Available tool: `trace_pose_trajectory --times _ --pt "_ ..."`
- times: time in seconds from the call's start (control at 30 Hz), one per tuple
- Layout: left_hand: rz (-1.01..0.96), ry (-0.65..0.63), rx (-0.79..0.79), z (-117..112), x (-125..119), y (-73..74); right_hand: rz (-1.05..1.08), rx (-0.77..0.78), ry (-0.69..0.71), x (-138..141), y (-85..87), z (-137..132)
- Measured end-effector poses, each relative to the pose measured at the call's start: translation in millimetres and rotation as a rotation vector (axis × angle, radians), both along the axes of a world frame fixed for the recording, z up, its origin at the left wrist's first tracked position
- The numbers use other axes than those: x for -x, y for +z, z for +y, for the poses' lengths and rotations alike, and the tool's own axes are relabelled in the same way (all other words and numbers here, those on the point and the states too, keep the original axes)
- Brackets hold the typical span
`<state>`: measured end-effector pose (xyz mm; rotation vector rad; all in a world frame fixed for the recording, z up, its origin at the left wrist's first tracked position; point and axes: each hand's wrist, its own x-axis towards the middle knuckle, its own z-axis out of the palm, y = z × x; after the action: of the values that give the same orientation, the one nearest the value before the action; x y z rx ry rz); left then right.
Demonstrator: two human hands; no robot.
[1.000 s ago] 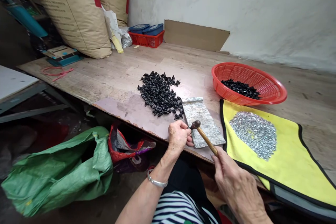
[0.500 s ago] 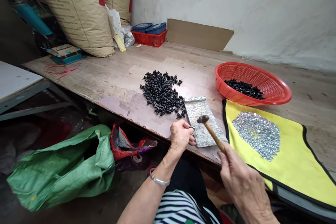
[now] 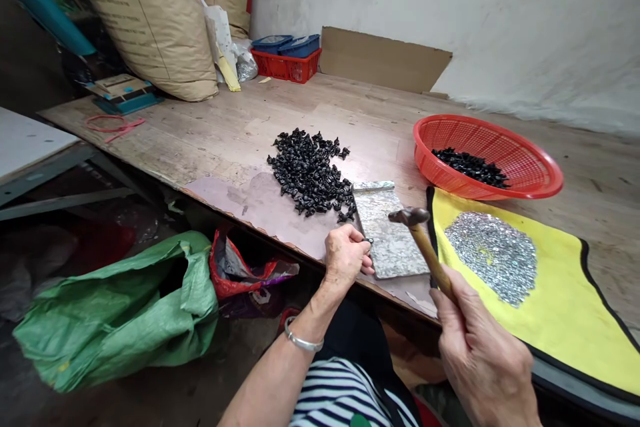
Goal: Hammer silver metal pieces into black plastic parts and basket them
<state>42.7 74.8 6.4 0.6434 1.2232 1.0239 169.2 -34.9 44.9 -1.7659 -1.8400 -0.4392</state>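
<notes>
My left hand (image 3: 346, 255) is closed in a pinch on a small black part (image 3: 369, 240) held against the left edge of a dented metal plate (image 3: 387, 230). My right hand (image 3: 484, 355) grips the wooden handle of a small hammer (image 3: 423, 240), whose head hangs above the plate's right side. A pile of small black parts (image 3: 311, 173) lies on the wooden table just left of the plate. To the right a yellow cloth (image 3: 550, 293) carries a heap of small silvery pieces (image 3: 487, 255).
A red basket (image 3: 530, 167) with more black parts stands behind the cloth. At the back are large paper sacks (image 3: 145, 13), a red crate with blue trays (image 3: 286, 59) and cardboard (image 3: 383, 60). Below the table edge lie a green bag (image 3: 115, 313) and a red bag (image 3: 240, 273).
The hammer head has lifted off the small part and swung up and to the right. My right hand drew back with it; my left hand kept its pinch at the plate.
</notes>
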Motion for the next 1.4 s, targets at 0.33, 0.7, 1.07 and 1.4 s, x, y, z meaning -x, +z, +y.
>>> trace_pose_trajectory --times 0.33,0.7,1.07,1.4 --pt "0.012 0.003 0.006 -0.7 0.6 1.3 -0.172 0.114 0.012 4.0 -12.3 0.5" --pt "-0.003 0.004 -0.004 -1.0 0.1 1.0 -0.191 0.104 -0.011 13.4 -16.9 0.0" --pt "0.003 -0.001 -0.008 0.1 1.2 -0.7 -0.230 0.066 -0.055 18.7 -19.3 -1.3" --pt "-0.020 0.007 -0.017 0.4 1.7 3.7 0.396 0.292 -0.042 3.2 -28.7 11.3"
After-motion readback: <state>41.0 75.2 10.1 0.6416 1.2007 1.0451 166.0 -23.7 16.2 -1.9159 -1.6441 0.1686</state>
